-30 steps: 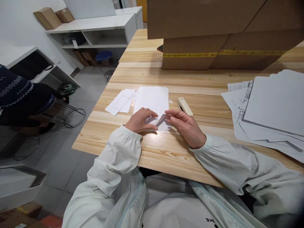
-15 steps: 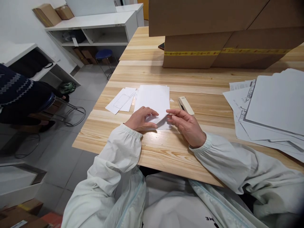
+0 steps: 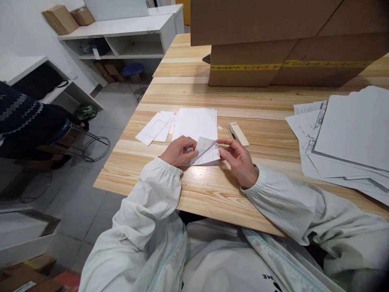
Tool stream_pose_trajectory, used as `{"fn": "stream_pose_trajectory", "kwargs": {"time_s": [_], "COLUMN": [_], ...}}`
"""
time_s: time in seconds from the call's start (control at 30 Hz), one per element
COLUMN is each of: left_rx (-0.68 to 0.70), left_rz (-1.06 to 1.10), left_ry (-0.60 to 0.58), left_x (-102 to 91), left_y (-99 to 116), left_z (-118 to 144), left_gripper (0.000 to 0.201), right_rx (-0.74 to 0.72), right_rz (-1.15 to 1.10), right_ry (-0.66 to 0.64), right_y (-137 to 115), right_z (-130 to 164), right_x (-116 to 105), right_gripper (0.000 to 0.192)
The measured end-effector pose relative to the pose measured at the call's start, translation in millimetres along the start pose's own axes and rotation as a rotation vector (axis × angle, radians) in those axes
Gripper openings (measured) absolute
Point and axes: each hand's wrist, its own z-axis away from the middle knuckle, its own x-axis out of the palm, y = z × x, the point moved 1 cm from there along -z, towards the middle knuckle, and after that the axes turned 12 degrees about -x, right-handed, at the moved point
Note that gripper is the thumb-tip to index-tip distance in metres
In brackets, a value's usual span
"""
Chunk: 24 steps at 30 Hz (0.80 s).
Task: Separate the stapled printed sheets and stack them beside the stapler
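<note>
Slips point(image 3: 155, 128) on the table point(image 3: 212, 190) at far left, two or three, loose, faint printed outline, unreadable. Next along, stack point(image 3: 196, 123) of blank white sheets, squared up, touching nothing but the table. Just nearer than the stack, left hand point(image 3: 178, 151) curled, fingertips pinching the left edge of a small sheet point(image 3: 206, 152). Sheet lifted off the table at its right side, partly folded along a diagonal crease, printed face up; lines of small print, too fine to read. Right hand point(image 3: 238, 158) closed on the sheet's right edge, thumb and forefinger pinching, other fingers loosely bent.

Judging by the crease: fold begun, not pressed flat; stack beyond apparently untouched.

Stapler point(image 3: 238, 134) just beyond the right hand, flat, untouched. Farther back, boxes point(image 3: 273, 52) with a yellow tape band, its marks illegible. Far right, papers point(image 3: 343, 138) spread loose, line drawings, no legible text. On clothing at bottom, letters "ME" only.
</note>
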Motion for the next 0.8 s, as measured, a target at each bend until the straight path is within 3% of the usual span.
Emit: {"fn": "stream_pose_trajectory", "kwargs": {"time_s": [0.1,0.2,0.37,0.5,0.6,0.7,0.73,0.8], "left_rx": [-0.098,-0.093,0.262,0.409,0.28,-0.006,-0.102,-0.247], "left_rz": [0.095,0.174,-0.012,-0.156,-0.021,0.359,0.504,0.757], "left_ry": [0.02,0.092,0.327,0.351,0.54,0.768,0.782,0.645], "left_x": [-1.6,-1.7,7.9,14.0,-1.7,-27.6,-34.4,-40.6], "left_y": [0.0,-1.2,14.0,33.2,29.9,8.4,0.9,-7.1], "left_z": [1.5,1.6,12.1,30.6,38.2,34.7,31.6,24.1], "left_gripper": [0.016,0.022,0.022,0.018,0.03,0.042,0.044,0.046], "right_rx": [-0.023,0.077,0.417,0.424,0.222,-0.051,-0.117,-0.18], "right_rz": [0.078,0.122,-0.002,-0.082,-0.055,0.076,0.11,0.128], "right_ry": [-0.058,-0.108,-0.107,-0.109,-0.122,-0.113,-0.102,-0.097], "right_y": [0.4,-1.9,-6.5,-1.1,-4.1,-23.0,-31.3,-46.0], "right_z": [-1.5,-11.0,-32.4,-36.1,-33.0,-28.1,-25.7,-19.0], "right_x": [-0.3,-0.9,1.1,2.6,-0.6,-9.2,-13.0,-20.5], "right_gripper": [0.035,0.046,0.072,0.056,0.046,0.042,0.041,0.036]}}
